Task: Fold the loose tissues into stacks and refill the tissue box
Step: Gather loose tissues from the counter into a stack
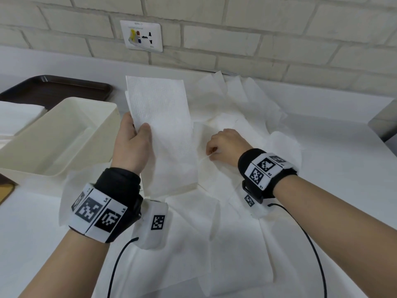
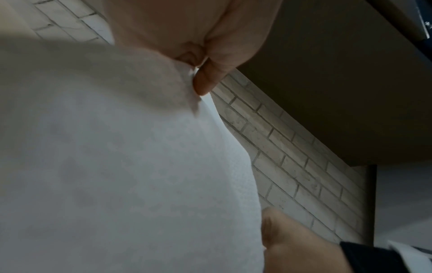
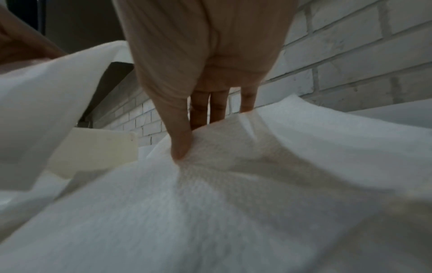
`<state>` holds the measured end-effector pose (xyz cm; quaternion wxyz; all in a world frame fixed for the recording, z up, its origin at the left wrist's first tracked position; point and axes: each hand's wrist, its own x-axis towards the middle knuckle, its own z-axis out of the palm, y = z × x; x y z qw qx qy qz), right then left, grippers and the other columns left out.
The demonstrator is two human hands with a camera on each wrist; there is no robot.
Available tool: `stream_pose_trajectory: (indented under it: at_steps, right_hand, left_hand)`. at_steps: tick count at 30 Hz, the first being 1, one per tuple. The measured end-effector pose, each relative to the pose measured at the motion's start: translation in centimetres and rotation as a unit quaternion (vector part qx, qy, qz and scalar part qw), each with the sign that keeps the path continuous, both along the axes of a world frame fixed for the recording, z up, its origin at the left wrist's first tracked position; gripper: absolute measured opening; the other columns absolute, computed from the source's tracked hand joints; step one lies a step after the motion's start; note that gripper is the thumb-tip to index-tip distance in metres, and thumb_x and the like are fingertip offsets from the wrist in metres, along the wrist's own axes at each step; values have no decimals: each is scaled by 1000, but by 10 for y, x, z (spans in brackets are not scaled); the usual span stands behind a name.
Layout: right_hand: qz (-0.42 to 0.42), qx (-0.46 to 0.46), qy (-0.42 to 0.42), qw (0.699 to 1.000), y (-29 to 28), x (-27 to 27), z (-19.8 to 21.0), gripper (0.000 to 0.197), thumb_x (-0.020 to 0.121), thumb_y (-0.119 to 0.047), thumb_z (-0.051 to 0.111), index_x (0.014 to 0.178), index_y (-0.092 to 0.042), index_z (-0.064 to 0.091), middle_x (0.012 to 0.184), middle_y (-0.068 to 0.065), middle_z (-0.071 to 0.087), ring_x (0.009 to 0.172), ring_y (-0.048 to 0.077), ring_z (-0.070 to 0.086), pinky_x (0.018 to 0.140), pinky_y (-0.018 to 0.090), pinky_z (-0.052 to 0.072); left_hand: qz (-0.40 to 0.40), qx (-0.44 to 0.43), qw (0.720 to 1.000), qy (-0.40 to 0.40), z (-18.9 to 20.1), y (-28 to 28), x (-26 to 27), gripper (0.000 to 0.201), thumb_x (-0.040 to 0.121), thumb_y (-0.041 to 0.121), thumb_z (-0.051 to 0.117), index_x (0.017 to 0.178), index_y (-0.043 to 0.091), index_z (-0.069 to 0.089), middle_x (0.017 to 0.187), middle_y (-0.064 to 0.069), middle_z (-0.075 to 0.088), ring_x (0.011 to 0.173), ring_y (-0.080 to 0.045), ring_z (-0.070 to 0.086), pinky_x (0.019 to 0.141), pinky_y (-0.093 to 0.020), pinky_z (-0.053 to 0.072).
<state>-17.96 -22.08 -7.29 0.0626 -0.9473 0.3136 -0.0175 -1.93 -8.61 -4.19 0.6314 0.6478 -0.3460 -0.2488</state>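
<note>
Left hand (image 1: 131, 145) grips folded tissue stack (image 1: 163, 134) at its left edge, thumb on top, fingers behind; stack lifted, tilted, just right of tissue box (image 1: 64, 134). Box open, cream-coloured, tissue visible inside. Right hand (image 1: 225, 145) pinches edge of loose tissue (image 1: 206, 160) in tissue pile (image 1: 236, 233) right of box; thumb pressed into sheet, fingers curled. Pile spread over white table (image 1: 343, 168). Dark tray (image 1: 55, 89) behind box. Brick wall (image 1: 279, 39) with socket plate (image 1: 141, 36) beyond box.
</note>
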Motion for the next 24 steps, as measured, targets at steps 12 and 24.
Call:
stream_pose_trajectory:
  at_steps: [12, 24]
  right_hand:
    - [-138, 73, -315, 936, -15, -14, 43, 11, 86, -10, 63, 94, -5, 67, 82, 0, 58, 80, 12, 53, 76, 12, 40]
    - [-117, 11, -271, 956, -16, -10, 42, 14, 94, -8, 48, 98, 1, 59, 98, 12, 59, 89, 21, 53, 79, 24, 40]
  left_hand:
    - [24, -4, 1000, -15, -1, -6, -3, 23, 94, 8, 35, 111, 15, 49, 105, -2, 55, 99, -18, 54, 87, -34, 44]
    - [40, 0, 999, -22, -4, -7, 0, 25, 95, 9, 35, 115, 13, 49, 104, 2, 55, 100, -18, 53, 93, -40, 44]
